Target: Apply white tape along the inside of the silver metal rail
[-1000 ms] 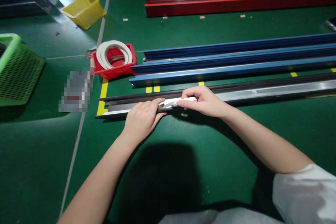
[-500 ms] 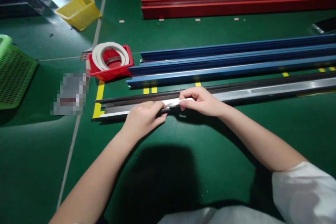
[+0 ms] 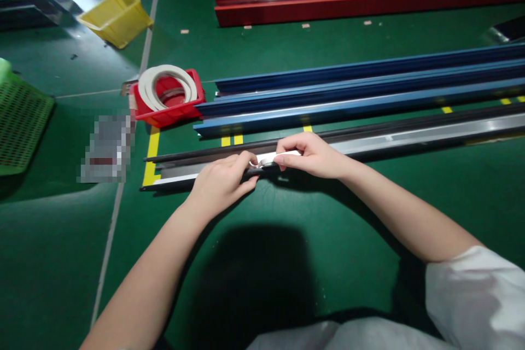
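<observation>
A long black and silver rail [image 3: 410, 136] lies across the green floor in front of me. My left hand [image 3: 221, 183] rests on its near edge with fingers curled, pinching the end of a white strip [image 3: 268, 157]. My right hand [image 3: 311, 154] pinches the same white strip just to the right, fingers closed over it on top of the rail. The strip is short where it shows between the two hands, and the rest is hidden under my fingers.
Blue rails [image 3: 369, 93] lie beyond the black one, with red and yellow rails [image 3: 361, 3] farther back. A red bin [image 3: 176, 112] holding white tape rolls [image 3: 166, 85] stands at the rails' left end. A yellow bin [image 3: 117, 16] and a green basket [image 3: 20, 120] stand left.
My two hands have come closer together on the rail, so less white strip shows between them. The view has shifted slightly to the right.
</observation>
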Demonstrator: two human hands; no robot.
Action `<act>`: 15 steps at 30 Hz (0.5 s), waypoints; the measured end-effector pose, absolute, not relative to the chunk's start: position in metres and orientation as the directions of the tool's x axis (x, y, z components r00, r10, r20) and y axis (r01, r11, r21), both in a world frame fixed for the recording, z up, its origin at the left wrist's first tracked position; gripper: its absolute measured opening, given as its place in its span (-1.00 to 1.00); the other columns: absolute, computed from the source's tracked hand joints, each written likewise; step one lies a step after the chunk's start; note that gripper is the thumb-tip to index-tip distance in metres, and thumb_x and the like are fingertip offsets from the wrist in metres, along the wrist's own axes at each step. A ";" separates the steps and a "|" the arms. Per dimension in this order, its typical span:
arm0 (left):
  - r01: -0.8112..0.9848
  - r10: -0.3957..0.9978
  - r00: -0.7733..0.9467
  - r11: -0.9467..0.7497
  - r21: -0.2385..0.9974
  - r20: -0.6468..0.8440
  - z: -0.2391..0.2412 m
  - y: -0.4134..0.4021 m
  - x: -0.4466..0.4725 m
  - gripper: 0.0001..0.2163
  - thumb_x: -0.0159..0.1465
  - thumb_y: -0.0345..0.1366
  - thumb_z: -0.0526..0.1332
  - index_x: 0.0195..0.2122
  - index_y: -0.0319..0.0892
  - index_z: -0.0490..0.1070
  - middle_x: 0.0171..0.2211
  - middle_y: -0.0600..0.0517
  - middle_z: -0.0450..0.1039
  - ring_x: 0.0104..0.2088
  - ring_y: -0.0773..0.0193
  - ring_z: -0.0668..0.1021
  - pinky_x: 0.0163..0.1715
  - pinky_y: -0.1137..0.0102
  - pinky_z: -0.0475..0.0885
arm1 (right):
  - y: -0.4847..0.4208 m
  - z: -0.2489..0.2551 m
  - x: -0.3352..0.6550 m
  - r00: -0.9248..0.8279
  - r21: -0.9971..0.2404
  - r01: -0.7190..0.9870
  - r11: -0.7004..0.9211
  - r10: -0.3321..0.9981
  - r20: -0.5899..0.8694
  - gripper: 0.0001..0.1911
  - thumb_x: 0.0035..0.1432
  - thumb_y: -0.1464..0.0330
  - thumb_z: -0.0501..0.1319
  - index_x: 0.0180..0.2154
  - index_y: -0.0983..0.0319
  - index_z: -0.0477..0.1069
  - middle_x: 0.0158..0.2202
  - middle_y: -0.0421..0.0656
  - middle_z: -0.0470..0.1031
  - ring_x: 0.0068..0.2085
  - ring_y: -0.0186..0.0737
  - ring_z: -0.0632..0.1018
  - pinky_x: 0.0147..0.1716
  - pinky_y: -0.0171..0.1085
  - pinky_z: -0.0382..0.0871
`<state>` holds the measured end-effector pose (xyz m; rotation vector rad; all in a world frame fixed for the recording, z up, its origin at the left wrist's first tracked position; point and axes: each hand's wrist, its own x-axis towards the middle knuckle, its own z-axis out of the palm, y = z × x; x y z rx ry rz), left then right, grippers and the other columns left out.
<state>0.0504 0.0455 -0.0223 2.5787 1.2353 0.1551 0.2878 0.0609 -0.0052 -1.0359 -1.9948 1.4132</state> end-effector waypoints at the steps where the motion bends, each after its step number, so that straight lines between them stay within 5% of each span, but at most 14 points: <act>1: 0.746 0.775 0.631 -0.599 0.292 -0.022 -0.022 0.046 0.050 -0.78 0.28 -0.17 0.11 -0.08 -0.08 0.25 -0.17 0.05 0.51 -0.18 0.16 0.57 -0.30 0.38 0.36 | 0.061 -0.005 0.288 -0.593 -0.935 0.308 0.175 0.804 -0.045 -0.65 0.19 0.19 0.16 -0.46 0.35 0.43 -0.58 -0.26 0.31 -0.55 -0.47 0.23 -0.56 -0.40 0.00; 15: 0.737 0.755 0.654 -0.625 0.257 -0.039 -0.019 0.043 0.054 -0.80 0.35 -0.16 0.03 -0.08 -0.12 0.22 -0.18 0.00 0.49 -0.19 0.12 0.56 -0.26 0.33 0.37 | 0.060 -0.004 0.286 -0.587 -0.937 0.309 0.161 0.808 -0.055 -0.66 0.16 0.20 0.20 -0.47 0.35 0.42 -0.60 -0.28 0.28 -0.55 -0.48 0.22 -0.57 -0.42 0.01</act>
